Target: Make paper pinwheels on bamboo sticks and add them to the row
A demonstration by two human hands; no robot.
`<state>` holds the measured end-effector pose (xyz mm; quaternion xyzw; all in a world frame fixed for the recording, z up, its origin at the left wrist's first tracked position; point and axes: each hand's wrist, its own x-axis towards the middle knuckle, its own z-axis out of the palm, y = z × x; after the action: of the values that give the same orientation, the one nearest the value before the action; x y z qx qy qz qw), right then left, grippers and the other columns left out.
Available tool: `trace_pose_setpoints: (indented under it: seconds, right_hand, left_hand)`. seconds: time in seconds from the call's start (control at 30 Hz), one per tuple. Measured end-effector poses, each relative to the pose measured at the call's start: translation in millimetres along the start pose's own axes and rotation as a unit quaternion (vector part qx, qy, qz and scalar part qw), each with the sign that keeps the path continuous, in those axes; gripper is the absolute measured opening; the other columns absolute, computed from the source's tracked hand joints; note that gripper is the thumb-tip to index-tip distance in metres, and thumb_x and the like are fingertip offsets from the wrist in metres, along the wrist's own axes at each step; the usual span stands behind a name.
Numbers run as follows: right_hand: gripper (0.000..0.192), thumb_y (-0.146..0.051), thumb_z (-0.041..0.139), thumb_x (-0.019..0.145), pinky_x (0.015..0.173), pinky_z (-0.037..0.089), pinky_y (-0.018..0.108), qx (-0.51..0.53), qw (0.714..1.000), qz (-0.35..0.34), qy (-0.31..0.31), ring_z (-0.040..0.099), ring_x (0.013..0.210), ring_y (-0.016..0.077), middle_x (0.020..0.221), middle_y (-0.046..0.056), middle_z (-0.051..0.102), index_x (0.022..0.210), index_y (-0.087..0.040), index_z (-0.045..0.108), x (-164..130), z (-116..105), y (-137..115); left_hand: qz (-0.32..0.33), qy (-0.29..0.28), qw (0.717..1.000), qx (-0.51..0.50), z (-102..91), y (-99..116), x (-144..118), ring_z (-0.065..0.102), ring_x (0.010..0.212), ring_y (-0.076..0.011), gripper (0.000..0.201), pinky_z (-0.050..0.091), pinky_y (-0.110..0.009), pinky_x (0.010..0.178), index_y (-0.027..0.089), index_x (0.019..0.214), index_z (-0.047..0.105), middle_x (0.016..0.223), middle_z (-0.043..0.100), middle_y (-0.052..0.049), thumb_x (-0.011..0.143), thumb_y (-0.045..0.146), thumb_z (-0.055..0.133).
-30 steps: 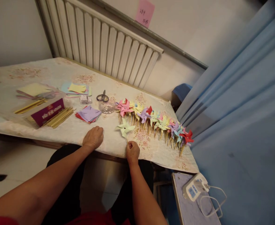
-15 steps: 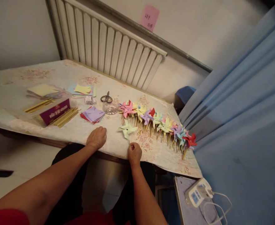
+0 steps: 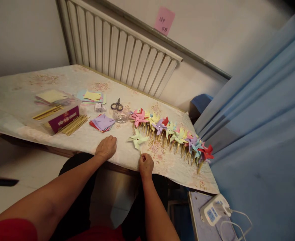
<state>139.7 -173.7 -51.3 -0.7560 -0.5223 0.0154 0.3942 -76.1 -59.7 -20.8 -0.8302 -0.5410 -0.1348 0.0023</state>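
Pale green paper pinwheel (image 3: 138, 139), one, pinched by the right hand (image 3: 145, 165); left hand (image 3: 106, 147) rests clenched, empty.

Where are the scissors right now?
The scissors lie far on the table, just behind the glass dish and right of the small white box.

hands: 2, left (image 3: 107, 147) and right (image 3: 145, 165) | pale green pinwheel (image 3: 137, 139): 1, apart from row | row of pinwheels (image 3: 172, 133): too overlapped to count | scissors (image 3: 117, 106): 1 | clear dish (image 3: 121, 116): 1 | folded-paper pile (image 3: 102, 122): 1 | flat paper stacks: 2, (image 3: 50, 97) and (image 3: 92, 96) | stick bundles: 2, (image 3: 47, 112) and (image 3: 73, 124) | purple box (image 3: 63, 118): 1
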Motion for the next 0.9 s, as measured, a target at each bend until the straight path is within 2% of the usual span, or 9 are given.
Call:
trace_pose_setpoints:
  seconds: [0.37,0.9]
  right_hand:
    - [0.019,-0.012,0.050,0.082,0.067,0.039,0.027,-0.005,1.000,-0.002,0.004,0.056,0.069,0.0173,0.075,0.003,0.065,0.078,-0.019,0.067,-0.3,0.5,0.5]
    - [0.020,-0.012,0.049,0.080,0.068,0.040,0.027,-0.005,1.000,0.003,0.003,0.056,0.069,0.0174,0.075,0.002,0.064,0.079,-0.019,0.068,-0.5,-0.1,-0.7]
  left_hand:
    - [0.004,0.003,1.000,0.016,3.9,-1.8,0.0,0.060,0.095,-0.0261,0.025,0.042,-0.038,0.085,0.013,0.098,0.065,0.100,0.063,-0.015,0.094,0.018,0.040]
    - [-0.002,-0.007,1.000,0.014,-1.5,-0.1,-1.0,0.059,0.097,-0.0260,0.025,0.042,-0.038,0.086,0.014,0.100,0.064,0.102,0.064,-0.015,0.095,0.019,0.040]
